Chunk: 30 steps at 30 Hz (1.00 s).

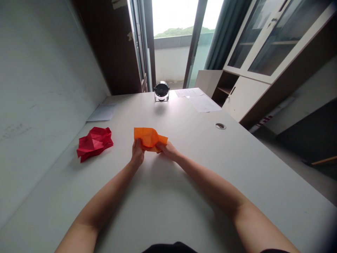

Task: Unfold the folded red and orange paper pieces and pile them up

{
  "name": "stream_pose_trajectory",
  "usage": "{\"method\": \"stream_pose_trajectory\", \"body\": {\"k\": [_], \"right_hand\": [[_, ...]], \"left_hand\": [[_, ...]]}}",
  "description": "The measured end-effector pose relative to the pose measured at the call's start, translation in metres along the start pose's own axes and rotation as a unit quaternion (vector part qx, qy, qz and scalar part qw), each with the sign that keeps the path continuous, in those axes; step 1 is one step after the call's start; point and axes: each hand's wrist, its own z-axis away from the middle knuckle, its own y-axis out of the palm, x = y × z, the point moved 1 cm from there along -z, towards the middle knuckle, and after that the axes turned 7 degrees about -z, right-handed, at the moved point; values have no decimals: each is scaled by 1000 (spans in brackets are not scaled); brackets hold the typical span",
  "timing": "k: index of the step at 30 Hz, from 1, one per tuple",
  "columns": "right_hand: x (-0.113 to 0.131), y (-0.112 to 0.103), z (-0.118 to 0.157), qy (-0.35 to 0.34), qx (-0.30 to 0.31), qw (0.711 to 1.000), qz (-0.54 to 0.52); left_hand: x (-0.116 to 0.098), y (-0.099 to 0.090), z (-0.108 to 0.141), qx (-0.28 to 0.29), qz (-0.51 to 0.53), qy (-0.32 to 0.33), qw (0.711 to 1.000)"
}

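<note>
An orange sheet (149, 136), creased and bent, is held between both hands over the middle of the white table. My left hand (137, 151) grips its lower left part, with the thumb on the near face. My right hand (167, 150) is closed on its lower right edge, and some of its fingers are hidden by the sheet. To the left lies a crumpled red sheet (95, 142), apart from both hands.
A round black and silver device (161, 90) stands at the table's far edge. White papers lie at the far left (102, 112) and far right (204, 104). A ringed hole (220, 126) is at the right. A wall (39, 88) borders the left side.
</note>
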Motion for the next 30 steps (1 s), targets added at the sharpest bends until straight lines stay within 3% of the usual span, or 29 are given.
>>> {"method": "stream_pose_trajectory", "body": {"k": [6,11,18,23,27,30], "right_hand": [[8,-1,4,-5,59,998,15],[13,8,11,39,131,990,31],[11,14,15,17,115,993,38],[1,10,10,-61,124,984,115],[-8,7,7,-99,90,967,215],[-10,5,7,-108,64,964,236]], "left_hand": [[2,-1,-2,-7,-18,-1,1000],[3,-3,-3,-19,-25,15,999],[2,-3,-4,-27,20,-15,999],[2,-4,-7,-46,8,-36,998],[-1,-5,-8,-72,9,-61,995],[-3,-3,-8,-59,7,-80,995]]}}
